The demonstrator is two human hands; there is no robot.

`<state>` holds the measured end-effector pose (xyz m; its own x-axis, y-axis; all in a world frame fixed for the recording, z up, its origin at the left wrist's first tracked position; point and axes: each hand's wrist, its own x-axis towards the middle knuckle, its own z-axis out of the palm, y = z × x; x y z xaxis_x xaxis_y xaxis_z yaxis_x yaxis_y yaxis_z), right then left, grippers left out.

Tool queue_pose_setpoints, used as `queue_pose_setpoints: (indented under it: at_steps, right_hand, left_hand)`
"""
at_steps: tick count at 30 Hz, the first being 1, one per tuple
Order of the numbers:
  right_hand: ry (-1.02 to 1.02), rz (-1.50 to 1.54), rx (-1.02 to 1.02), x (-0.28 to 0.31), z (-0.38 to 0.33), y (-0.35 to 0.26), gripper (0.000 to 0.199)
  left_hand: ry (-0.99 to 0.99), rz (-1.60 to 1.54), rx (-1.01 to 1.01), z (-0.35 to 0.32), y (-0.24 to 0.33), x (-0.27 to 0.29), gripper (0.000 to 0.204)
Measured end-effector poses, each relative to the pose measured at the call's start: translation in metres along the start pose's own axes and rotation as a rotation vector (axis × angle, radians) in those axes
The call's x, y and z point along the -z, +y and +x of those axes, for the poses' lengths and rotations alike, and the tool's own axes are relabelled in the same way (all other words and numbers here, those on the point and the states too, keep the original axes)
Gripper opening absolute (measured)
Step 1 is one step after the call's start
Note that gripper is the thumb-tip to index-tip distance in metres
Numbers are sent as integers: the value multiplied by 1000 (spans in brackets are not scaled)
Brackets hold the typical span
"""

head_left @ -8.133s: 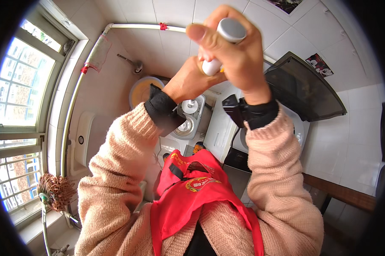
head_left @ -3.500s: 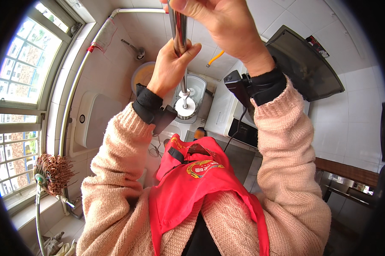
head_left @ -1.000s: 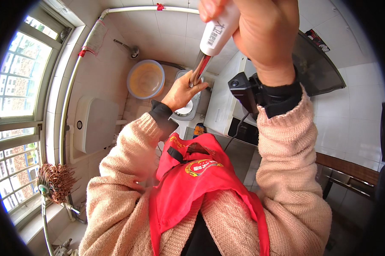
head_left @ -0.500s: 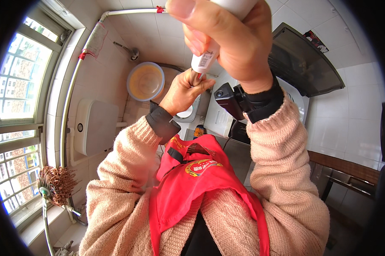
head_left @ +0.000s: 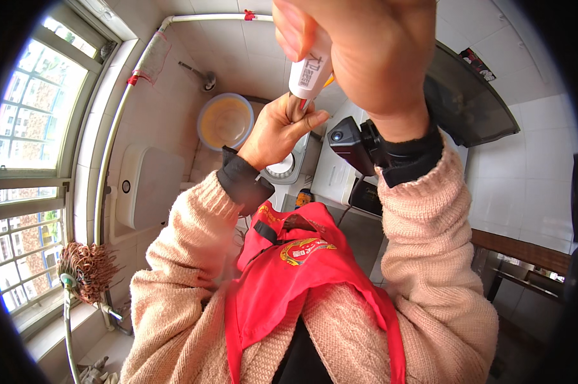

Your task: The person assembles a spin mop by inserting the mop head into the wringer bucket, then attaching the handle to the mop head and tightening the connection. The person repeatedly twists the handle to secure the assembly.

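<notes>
My right hand (head_left: 381, 54), raised high and close to the view, is closed around a white handle (head_left: 311, 75) with printed marks. From the handle's lower end comes a shiny metal rod (head_left: 296, 107) with a bit of red on it. Just below, my left hand (head_left: 275, 131) is wrapped round that rod, its thumb pointing right. The upper part of the handle is hidden by my right hand or cut off by the top edge. What lies beyond my left hand on the rod cannot be seen.
A pale basin (head_left: 226, 121) and a washing machine (head_left: 285, 168) stand beyond my left hand. At left are a wall tank (head_left: 145, 189), a mop (head_left: 84, 272) and a barred window (head_left: 33, 121). A dark panel (head_left: 474, 102) and a wooden bench (head_left: 519, 249) are at right.
My right hand has shifted right and looks closer, showing more of the white handle's lower part. The left hand keeps its grip on the rod. The whole view has moved slightly.
</notes>
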<state>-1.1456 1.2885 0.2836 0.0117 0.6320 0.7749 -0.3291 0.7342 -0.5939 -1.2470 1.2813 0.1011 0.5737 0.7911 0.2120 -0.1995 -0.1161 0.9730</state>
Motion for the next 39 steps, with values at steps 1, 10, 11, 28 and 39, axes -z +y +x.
queue_pose_setpoints:
  at_steps: [1, 10, 11, 28, 39]
  right_hand:
    - [-3, 22, 27, -1, 5, -1, 22]
    - [58, -287, 10, 8, -19, 8, 17]
    - [67, -302, -8, 10, -23, 9, 17]
    - [109, -284, -89, 22, 3, -21, 15]
    - [-34, -200, -43, 17, 28, -56, 15]
  left_hand:
    - [17, 23, -17, 1, 3, -2, 29]
    - [15, 126, 53, -3, -22, -1, 29]
    - [6, 91, 40, -3, -25, 0, 31]
    - [-8, 223, 85, -4, -11, -4, 32]
    - [43, 307, 72, -2, 30, -19, 42]
